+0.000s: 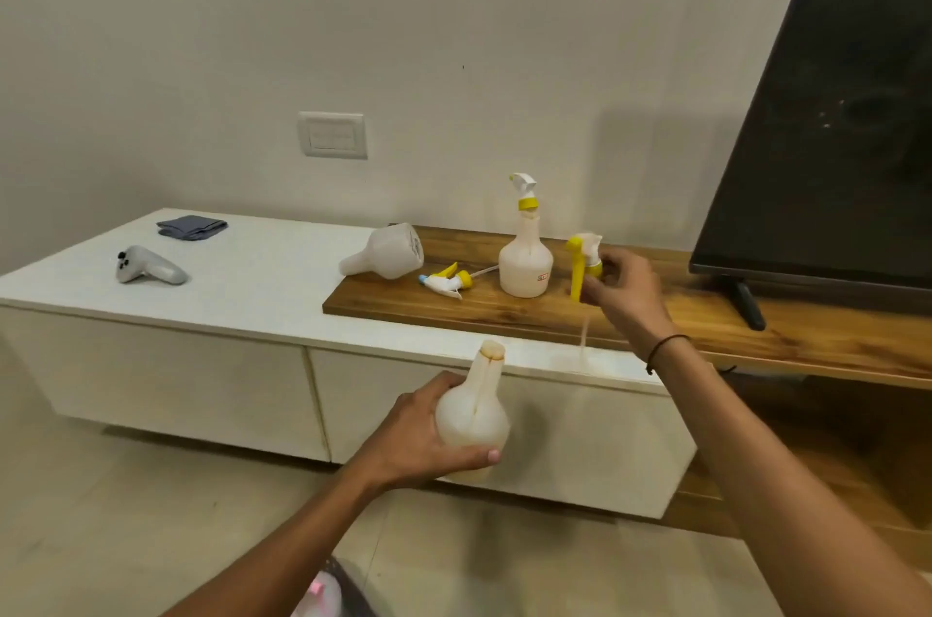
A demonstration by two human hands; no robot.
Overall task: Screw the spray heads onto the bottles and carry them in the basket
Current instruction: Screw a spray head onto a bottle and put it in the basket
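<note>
A: What have you got in your left hand?

B: You're gripping a bottle, fingers wrapped round its belly, thumb across the front. It is milky, translucent plastic, pear-shaped, with a moulded seam up its face. Its long axis stands nearly upright, the open neck pointing up, stained brownish at the rim. You hold it in front of the cabinet, below its top edge.

A: And your right hand?

B: Your fingers are pinched on a spray head, white body with a yellow trigger hanging straight down. Its thin clear dip tube trails downward, blurred. A dark cord circles that wrist.

A: Where are the others?

B: On the wooden board, glossy brown with a visible grain. A second bottle stands upright with a head resting on its neck; the yellow collar looks tilted, nozzle pointing left. A third bottle lies on its side, neck pointing left, straddling the board's edge. A loose head lies flat between them, tube pointing right.

A: Anything else?

B: A folded grey cloth and a white controller lie on the matte white cabinet top, and a dark TV stands at the right
</note>
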